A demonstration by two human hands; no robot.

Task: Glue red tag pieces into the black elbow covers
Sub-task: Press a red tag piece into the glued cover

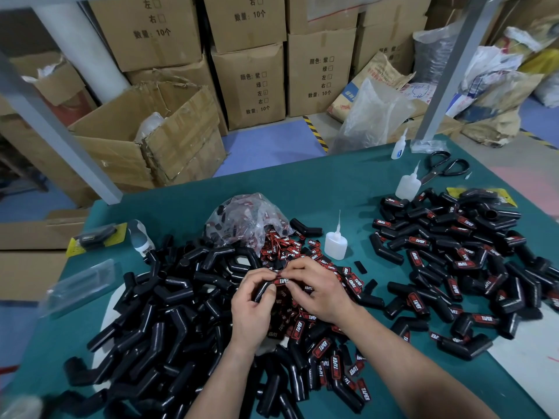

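At frame centre, the left hand gripped a black rubber elbow cover; the right hand pinched a red printed tag onto it. Uneven pressure risked gluing it crooked

Both hands around one black elbow cover with red tag.

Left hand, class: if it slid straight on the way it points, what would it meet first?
Probably the loose red tags just beyond the left hand, before the plastic bag; depth is unclear.
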